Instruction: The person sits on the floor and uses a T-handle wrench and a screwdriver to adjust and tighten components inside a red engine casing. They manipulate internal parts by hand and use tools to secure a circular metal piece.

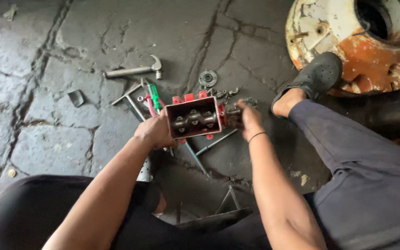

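A red, box-shaped metal housing (194, 118) with dark shafts and gears inside is held up over the cracked stone floor. My left hand (153, 132) grips its left side. My right hand (247, 119) is closed on a dark shaft end sticking out of the housing's right side. A black band sits on my right wrist. Both forearms reach in from the bottom of the view.
A hammer (135, 70), a T-handle wrench (129, 98), green and red handled screwdrivers (153, 99), a round metal flange (208, 78) and small parts lie on the floor beyond the housing. A rusty white-and-orange drum (362, 46) stands at top right, by my shoe (316, 78).
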